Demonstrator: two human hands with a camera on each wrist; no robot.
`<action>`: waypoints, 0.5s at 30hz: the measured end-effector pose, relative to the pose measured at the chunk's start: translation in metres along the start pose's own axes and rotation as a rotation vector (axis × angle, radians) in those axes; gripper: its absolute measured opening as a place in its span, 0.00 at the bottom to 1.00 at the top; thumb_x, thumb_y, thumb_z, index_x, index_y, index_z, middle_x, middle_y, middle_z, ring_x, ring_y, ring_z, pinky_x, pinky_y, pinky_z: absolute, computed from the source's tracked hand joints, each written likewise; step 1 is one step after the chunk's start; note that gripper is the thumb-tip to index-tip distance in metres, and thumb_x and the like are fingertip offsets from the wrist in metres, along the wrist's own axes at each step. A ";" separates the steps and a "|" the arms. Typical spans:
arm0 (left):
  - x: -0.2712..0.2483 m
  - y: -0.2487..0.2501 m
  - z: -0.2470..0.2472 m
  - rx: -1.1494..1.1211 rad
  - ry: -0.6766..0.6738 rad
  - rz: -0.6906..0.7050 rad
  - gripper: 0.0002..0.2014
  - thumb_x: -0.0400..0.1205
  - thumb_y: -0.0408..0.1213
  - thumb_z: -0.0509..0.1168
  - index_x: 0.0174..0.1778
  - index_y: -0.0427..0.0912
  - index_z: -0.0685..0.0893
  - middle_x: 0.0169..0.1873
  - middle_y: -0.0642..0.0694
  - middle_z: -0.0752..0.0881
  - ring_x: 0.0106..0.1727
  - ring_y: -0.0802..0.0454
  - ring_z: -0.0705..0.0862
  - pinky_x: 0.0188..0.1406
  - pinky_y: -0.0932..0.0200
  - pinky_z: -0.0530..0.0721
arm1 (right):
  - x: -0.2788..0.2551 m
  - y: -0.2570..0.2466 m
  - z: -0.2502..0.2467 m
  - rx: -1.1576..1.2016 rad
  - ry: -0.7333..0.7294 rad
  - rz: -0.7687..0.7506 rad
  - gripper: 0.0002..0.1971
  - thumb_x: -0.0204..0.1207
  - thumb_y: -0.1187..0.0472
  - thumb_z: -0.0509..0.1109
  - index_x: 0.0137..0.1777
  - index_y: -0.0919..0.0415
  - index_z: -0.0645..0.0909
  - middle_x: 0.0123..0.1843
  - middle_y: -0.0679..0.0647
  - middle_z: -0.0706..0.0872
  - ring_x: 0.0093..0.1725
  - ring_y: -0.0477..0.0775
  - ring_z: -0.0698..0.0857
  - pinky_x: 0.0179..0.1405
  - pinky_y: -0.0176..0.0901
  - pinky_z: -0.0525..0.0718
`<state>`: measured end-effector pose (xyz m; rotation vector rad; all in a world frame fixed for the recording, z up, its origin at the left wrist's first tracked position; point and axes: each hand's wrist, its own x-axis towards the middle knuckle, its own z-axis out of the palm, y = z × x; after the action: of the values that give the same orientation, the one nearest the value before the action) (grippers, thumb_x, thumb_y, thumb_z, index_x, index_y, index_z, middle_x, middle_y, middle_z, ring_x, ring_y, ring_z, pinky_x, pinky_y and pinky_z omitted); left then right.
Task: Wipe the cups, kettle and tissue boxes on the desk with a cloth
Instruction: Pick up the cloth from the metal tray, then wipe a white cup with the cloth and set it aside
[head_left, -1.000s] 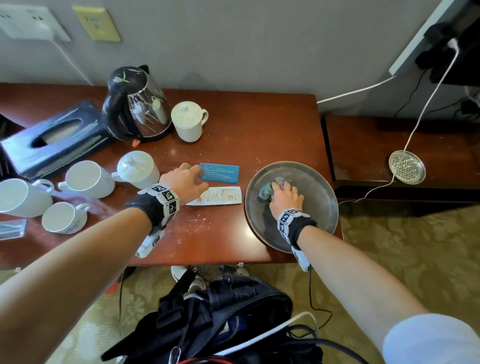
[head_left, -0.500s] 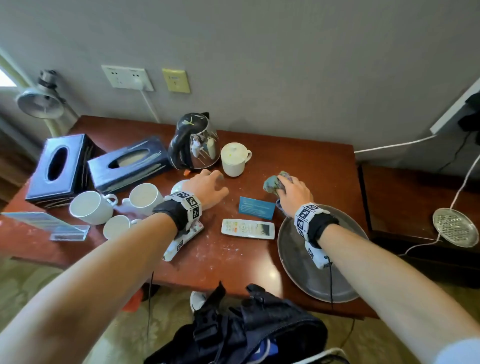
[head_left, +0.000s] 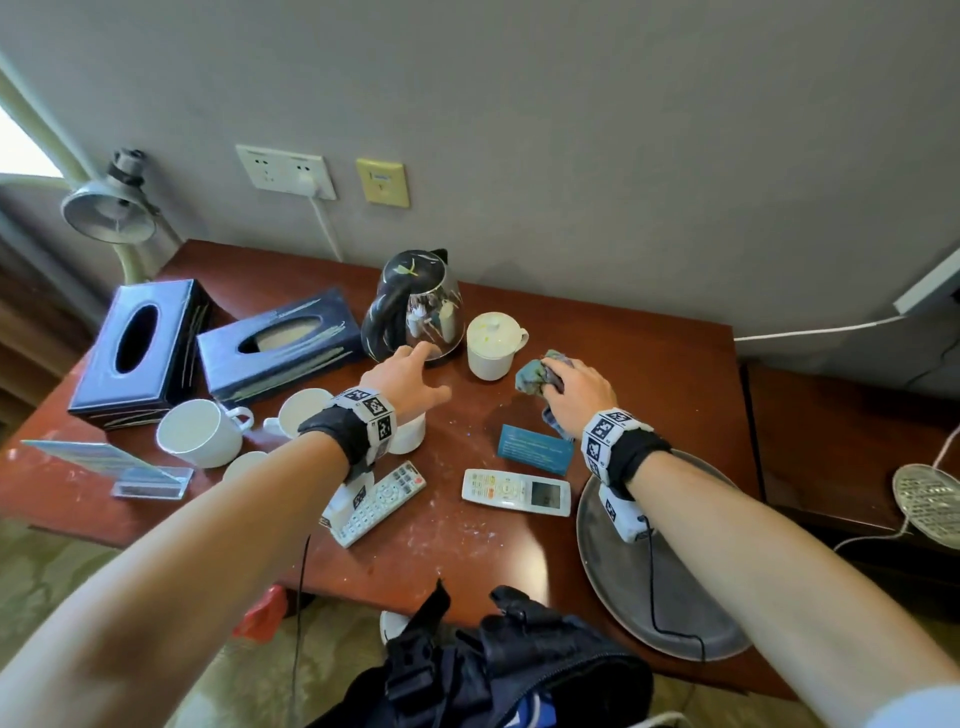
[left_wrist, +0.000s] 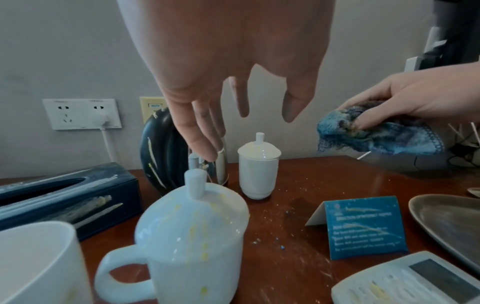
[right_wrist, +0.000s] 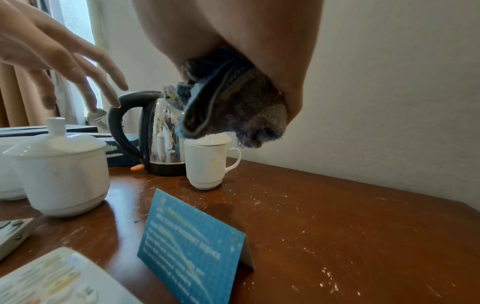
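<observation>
- Cloth: bunched blue-grey, held above the desk.
- Kettle: steel and black, upright.
- Lidded cup beside it (yellow-speckled).
- Two dark tissue boxes left.

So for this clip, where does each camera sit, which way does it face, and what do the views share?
Head: above the desk, looking down; both forearms, left hand, right hand gripping cloth.
Left wrist: behind open fingers, facing wall, kettle, lidded cup.
Right wrist: low under the palm, facing the same kettle and cup.
Shared: kettle, lidded cup, cloth, blue card.
</observation>
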<state>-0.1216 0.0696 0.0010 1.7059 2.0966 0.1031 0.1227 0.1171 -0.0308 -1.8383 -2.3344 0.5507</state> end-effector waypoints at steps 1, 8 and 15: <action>0.005 0.002 0.001 -0.023 -0.015 0.001 0.33 0.80 0.55 0.68 0.80 0.56 0.65 0.77 0.47 0.72 0.67 0.43 0.81 0.57 0.49 0.82 | 0.002 0.001 0.000 0.006 0.001 0.006 0.23 0.86 0.54 0.60 0.80 0.51 0.70 0.78 0.55 0.75 0.74 0.61 0.74 0.73 0.49 0.71; 0.045 0.021 0.015 -0.196 -0.087 0.026 0.41 0.76 0.53 0.74 0.82 0.55 0.60 0.77 0.43 0.71 0.70 0.42 0.79 0.66 0.44 0.81 | 0.014 0.011 0.002 0.028 -0.024 0.080 0.22 0.86 0.54 0.61 0.80 0.50 0.71 0.78 0.54 0.75 0.74 0.61 0.74 0.73 0.48 0.70; 0.089 0.044 0.035 -0.394 -0.118 -0.065 0.56 0.72 0.50 0.79 0.86 0.49 0.47 0.82 0.38 0.65 0.77 0.34 0.72 0.76 0.41 0.72 | 0.028 0.026 0.001 0.058 -0.079 0.137 0.23 0.85 0.53 0.63 0.80 0.49 0.71 0.79 0.53 0.74 0.76 0.60 0.73 0.75 0.48 0.69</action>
<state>-0.0816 0.1569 -0.0420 1.3749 1.8921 0.3617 0.1390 0.1486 -0.0444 -1.9958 -2.2258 0.7118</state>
